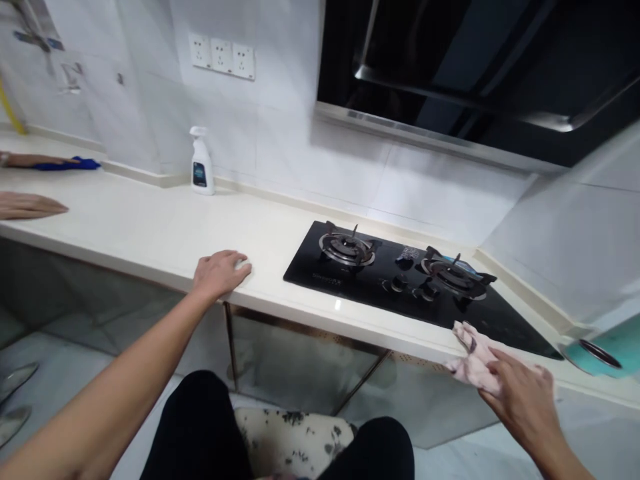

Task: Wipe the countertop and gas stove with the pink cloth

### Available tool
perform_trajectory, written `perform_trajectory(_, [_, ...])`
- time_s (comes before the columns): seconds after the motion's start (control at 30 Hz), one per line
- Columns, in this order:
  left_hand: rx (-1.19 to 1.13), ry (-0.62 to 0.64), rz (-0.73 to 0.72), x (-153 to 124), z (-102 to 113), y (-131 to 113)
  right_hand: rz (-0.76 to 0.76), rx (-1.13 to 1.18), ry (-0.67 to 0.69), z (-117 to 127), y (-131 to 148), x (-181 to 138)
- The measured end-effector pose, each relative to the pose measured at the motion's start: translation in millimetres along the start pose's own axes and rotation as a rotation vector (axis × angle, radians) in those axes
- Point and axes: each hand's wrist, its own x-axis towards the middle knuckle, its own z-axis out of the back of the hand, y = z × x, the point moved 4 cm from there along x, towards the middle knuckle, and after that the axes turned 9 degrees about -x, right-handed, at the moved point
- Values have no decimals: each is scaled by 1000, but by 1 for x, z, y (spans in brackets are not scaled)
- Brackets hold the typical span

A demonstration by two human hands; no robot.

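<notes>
**A:** One pinkish cloth (473, 360), bunched, sits on the front lip of the cream countertop (150, 227), just beside the near right corner of the black gas hob (350, 280). Which hand works it?

**B:** The right hand (520, 393). Its fingers fold narrowly over the cloth's trailing end and pin it to the edge. The left hand (220, 272) rests palm down on the lip, fingers loosely spread, holding nothing.

**A:** What makes this wipe a good one?

**B:** Judging from the pose, spread the cloth flatter so more fabric meets the surface. Press through the fingertips, follow the lip in one line, and stay clear of the hob's knobs (399, 283) and burner grates (347, 248). The left hand serves well as a brace.

**A:** And the surroundings?

**B:** A spray bottle (202, 162) stands against the tiled wall, well apart. Another person's hand (30, 205) lies at far left, near a blue cloth (70, 163). A range hood (475, 67) hangs above.
</notes>
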Motion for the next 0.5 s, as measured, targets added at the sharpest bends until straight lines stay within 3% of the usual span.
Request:
perform_trajectory(0.1, [-16, -9, -12, -2, -1, -4, 170, 90, 23, 2, 75, 19])
perform_trajectory(0.23, [-40, -17, -2, -6, -2, -5, 371, 315, -45, 15, 213, 63])
perform_trajectory(0.4, [-67, -43, -4, -10, -5, -5, 443, 419, -38, 38, 390, 118])
perform_trajectory(0.5, [-86, -70, -2, -8, -4, 1, 510, 426, 24, 50, 471, 142])
